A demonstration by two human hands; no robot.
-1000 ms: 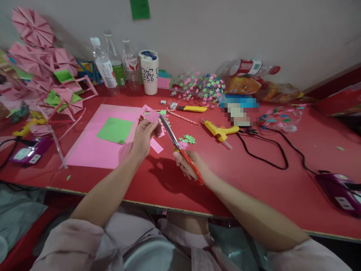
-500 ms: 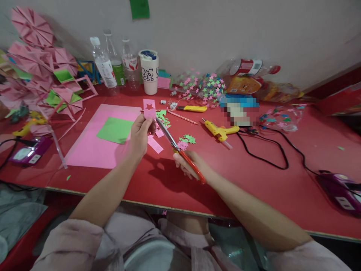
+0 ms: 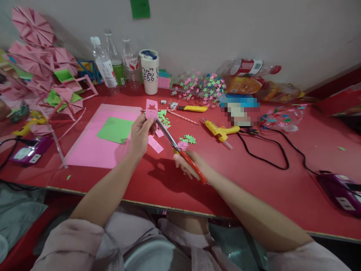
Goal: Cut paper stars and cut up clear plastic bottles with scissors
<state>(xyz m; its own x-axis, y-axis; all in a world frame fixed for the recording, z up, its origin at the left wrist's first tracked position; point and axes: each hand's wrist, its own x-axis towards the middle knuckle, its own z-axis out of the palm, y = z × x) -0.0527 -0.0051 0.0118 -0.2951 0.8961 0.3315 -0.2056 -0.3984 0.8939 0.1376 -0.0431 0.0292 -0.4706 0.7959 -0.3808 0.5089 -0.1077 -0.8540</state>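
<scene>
My left hand (image 3: pixel 141 131) pinches a small strip of pink paper (image 3: pixel 151 112) that has a star-shaped hole near its top. In my right hand (image 3: pixel 191 163) is a pair of scissors (image 3: pixel 168 136) with red handles. Their blades slant up to the left, with the tips at the paper beside my left fingers. Below the blades lie a pile of pink paper stars (image 3: pixel 182 145) and one of green paper stars (image 3: pixel 190 139). Green paper scraps (image 3: pixel 163 118) and a pink paper strip (image 3: pixel 155 144) rest behind and under my hands.
A green sheet (image 3: pixel 115 130) lies on a larger pink sheet (image 3: pixel 90 150) at left. Beyond are a yellow cutter knife (image 3: pixel 195 108), a yellow glue gun (image 3: pixel 220 130) and a patterned tumbler (image 3: pixel 150 77). Pink folded-paper work (image 3: pixel 35 30) stands far left; a black cord (image 3: pixel 270 164) curls at right.
The pink paper strip in my left hand has shifted slightly to the right and tilted a little. The scissors and my right hand stay almost in place.
</scene>
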